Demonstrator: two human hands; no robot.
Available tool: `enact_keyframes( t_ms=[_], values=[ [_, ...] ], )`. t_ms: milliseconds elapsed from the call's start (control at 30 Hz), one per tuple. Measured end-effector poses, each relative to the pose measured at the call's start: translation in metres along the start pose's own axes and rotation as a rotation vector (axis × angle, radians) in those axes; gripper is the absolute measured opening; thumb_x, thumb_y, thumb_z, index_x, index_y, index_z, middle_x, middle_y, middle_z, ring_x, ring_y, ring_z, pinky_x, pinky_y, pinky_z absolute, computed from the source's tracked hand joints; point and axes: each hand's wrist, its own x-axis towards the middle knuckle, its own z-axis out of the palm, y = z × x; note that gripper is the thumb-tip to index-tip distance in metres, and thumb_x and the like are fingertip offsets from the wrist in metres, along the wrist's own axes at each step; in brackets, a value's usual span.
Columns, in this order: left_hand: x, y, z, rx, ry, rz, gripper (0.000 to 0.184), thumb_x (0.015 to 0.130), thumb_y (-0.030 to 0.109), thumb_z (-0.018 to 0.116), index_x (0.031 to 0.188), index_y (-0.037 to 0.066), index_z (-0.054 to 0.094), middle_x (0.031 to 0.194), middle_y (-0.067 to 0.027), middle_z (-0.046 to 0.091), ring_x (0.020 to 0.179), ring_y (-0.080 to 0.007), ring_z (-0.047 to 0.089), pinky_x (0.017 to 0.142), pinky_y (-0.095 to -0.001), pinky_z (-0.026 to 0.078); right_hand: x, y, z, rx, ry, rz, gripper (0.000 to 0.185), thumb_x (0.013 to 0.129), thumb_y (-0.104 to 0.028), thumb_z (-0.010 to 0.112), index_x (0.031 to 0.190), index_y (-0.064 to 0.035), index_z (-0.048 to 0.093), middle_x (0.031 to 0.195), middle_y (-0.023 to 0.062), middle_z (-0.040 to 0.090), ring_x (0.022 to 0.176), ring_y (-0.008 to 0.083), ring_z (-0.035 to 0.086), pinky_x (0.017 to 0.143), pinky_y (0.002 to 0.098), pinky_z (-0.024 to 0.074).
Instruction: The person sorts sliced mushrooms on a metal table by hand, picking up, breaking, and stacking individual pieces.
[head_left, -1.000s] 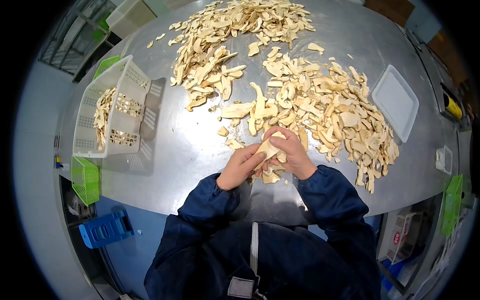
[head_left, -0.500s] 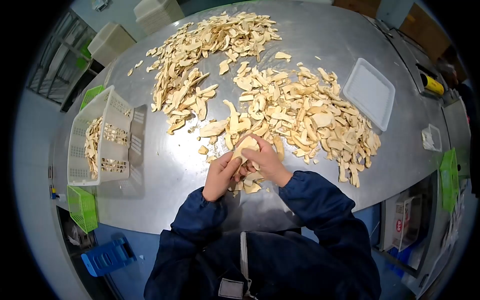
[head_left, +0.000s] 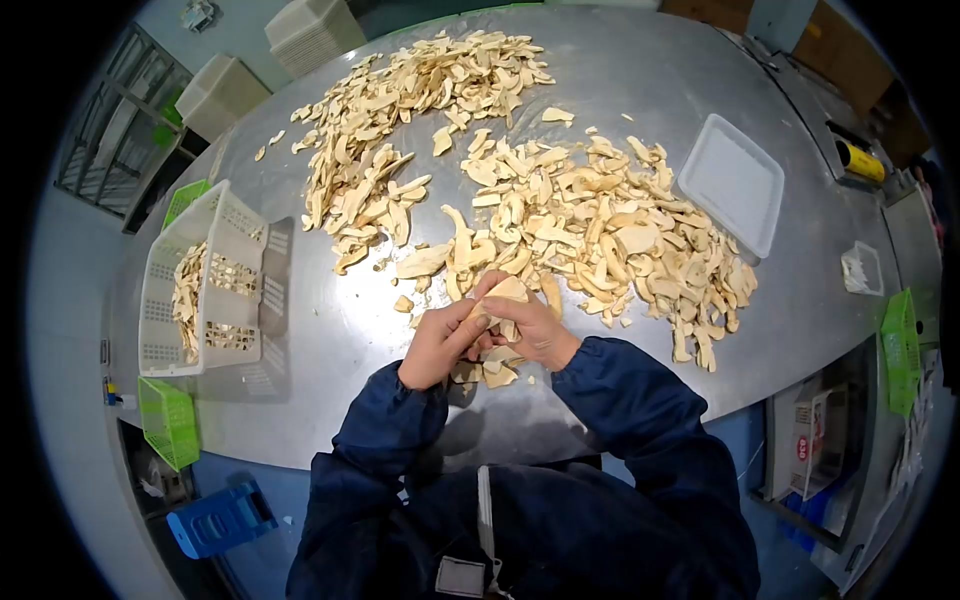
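Close in front of my body, a pale mushroom slice [head_left: 508, 291] is gripped between both hands. My left hand [head_left: 438, 342] is closed, its thumb pressing the slice's lower left side. My right hand [head_left: 540, 328] closes around the other side, thumb across the slice. Some of the fingers are hidden beneath it. Below the hands lie a few loose mushroom pieces [head_left: 498, 376]. Just beyond is a broad heap of mushroom slices [head_left: 600, 220], and a second heap [head_left: 430, 80] spreads farther back to the left.
On the metal table [head_left: 330, 400], a white basket [head_left: 185, 365] holding slices stands at left. A white tray [head_left: 735, 180] lies at right, with a small clear container [head_left: 862, 270] farther right. Green baskets [head_left: 170, 430] hang at the edges; a blue stool [head_left: 220, 518] is on the floor.
The slice has turned in my hands, and its broad pale face is angled differently. My left hand has tilted slightly. The heaps look the same, with a slight camera shift.
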Motion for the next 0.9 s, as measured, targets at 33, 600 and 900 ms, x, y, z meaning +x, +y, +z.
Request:
enact_keyframes(
  t_ms=[33, 600, 900],
  values=[
    [0.002, 0.001, 0.001, -0.001, -0.014, 0.014, 0.027, 0.095, 0.016, 0.046, 0.112, -0.001, 0.058, 0.068, -0.0016, 0.058, 0.055, -0.0048, 0.049, 0.053, -0.0195, 0.042, 0.000, 0.000, -0.001, 0.001, -0.012, -0.017, 0.012, 0.087, -0.017, 0.057, 0.092, -0.0086, 0.050, 0.070, 0.0043, 0.058, 0.050, 0.0117, 0.055, 0.038, 0.0189, 0.0321],
    [0.009, 0.002, -0.048, 0.249, 0.308, 0.279, 0.051, 0.090, 0.019, 0.051, 0.135, 0.002, 0.034, 0.135, -0.0143, 0.040, 0.128, -0.0251, 0.035, 0.105, -0.0350, 0.027, 0.013, -0.029, -0.030, 0.352, 0.125, -0.127, 0.053, 0.096, -0.046, 0.031, 0.129, -0.0048, 0.038, 0.118, 0.0174, 0.052, 0.110, 0.0320, 0.052, 0.092, 0.0477, 0.0450],
    [-0.016, -0.023, 0.002, -1.466, -0.260, -0.253, 0.057, 0.095, 0.052, 0.026, 0.134, 0.011, 0.036, 0.135, -0.0134, 0.043, 0.125, -0.0316, 0.040, 0.105, -0.0530, 0.028, 0.018, -0.004, 0.040, 0.054, 0.090, -0.014, 0.047, 0.097, -0.029, 0.030, 0.124, 0.0068, 0.044, 0.123, 0.0224, 0.050, 0.118, 0.0303, 0.046, 0.098, 0.0389, 0.0399]
  ],
)
